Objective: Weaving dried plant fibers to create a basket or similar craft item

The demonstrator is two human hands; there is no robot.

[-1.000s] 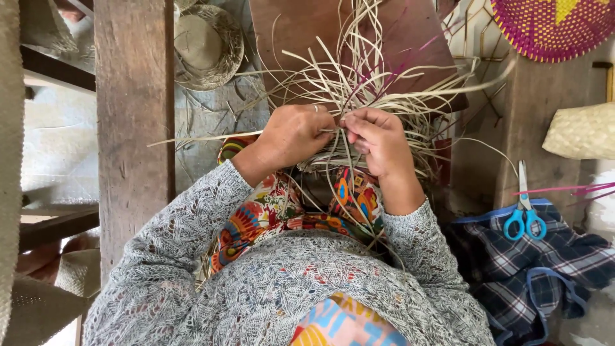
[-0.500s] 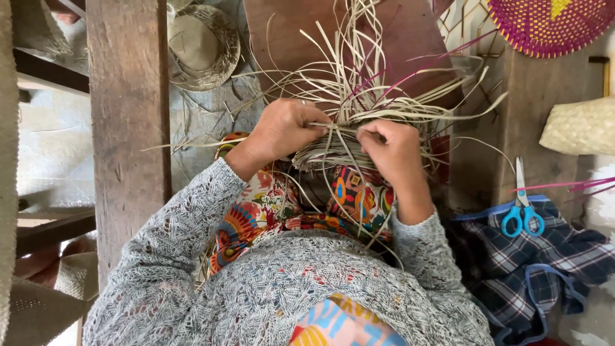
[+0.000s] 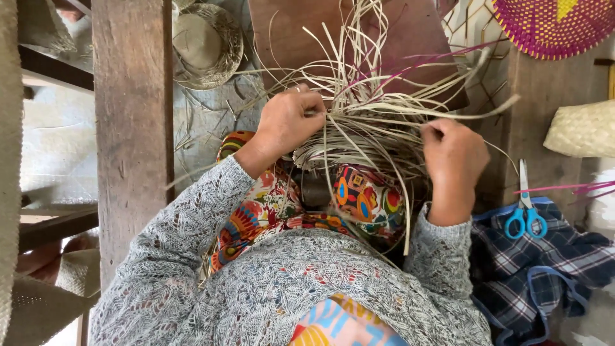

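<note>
A half-woven piece of pale straw strips (image 3: 359, 138) rests on my lap, with many loose ends fanning upward and a few magenta strips among them. My left hand (image 3: 289, 120) is closed on the weave's upper left edge, pinching strips there. Out to the right, my right hand (image 3: 453, 154) is closed around a single pale strip stretched taut from the weave. My grey knitted sleeves and a bright patterned cloth (image 3: 269, 205) lie below the work.
Blue-handled scissors (image 3: 524, 214) lie on a dark plaid cloth (image 3: 544, 263) at right. A woven hat (image 3: 205, 43) lies at top left, a magenta and yellow woven disc (image 3: 554, 25) at top right, a pale woven basket (image 3: 583, 128) at right. A wooden beam (image 3: 131, 122) runs down the left.
My right hand has pulled away from the left, moving right and drawing a strip out taut. My left hand has shifted slightly up along the weave.
</note>
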